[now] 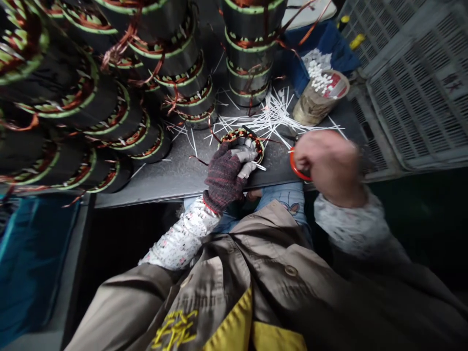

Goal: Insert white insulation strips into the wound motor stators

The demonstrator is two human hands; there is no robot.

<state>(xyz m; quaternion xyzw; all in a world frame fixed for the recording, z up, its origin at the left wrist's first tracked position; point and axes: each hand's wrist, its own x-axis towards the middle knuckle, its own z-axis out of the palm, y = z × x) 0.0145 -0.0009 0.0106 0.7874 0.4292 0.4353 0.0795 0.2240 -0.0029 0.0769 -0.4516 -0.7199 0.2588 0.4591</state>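
Several stacks of copper-wound motor stators [66, 97] are piled across the left of the view, above a teal panel [32, 253] at the lower edge. A dark grey work table [175, 178] is extended beneath them, and its nearest stators are left lying on their sides.

Further right, the left hand [223, 178] is covered by a dark red knit glove with grey-coated fingertips [245, 155]. Its fingers are closed around the rim of a small wound stator [243, 144], which is held on the table just in front of the person. A thin white strip [260, 166] is seen projecting from under those fingertips. A floral sleeve [183, 234] is worn on that arm, and a tan work jacket [263, 273] is seen below.

Loose white strips [270, 119] are scattered behind the held stator, beside an upright stack of stators [252, 48]. The bare right hand [327, 165] is curled almost shut around a red-orange ring [298, 165], most of which is hidden by the fingers. Behind it, a paper-wrapped tub [320, 97] packed with white pieces is propped against a blue cloth [329, 48]. Grey plastic crates [417, 83] are stacked at the far right.
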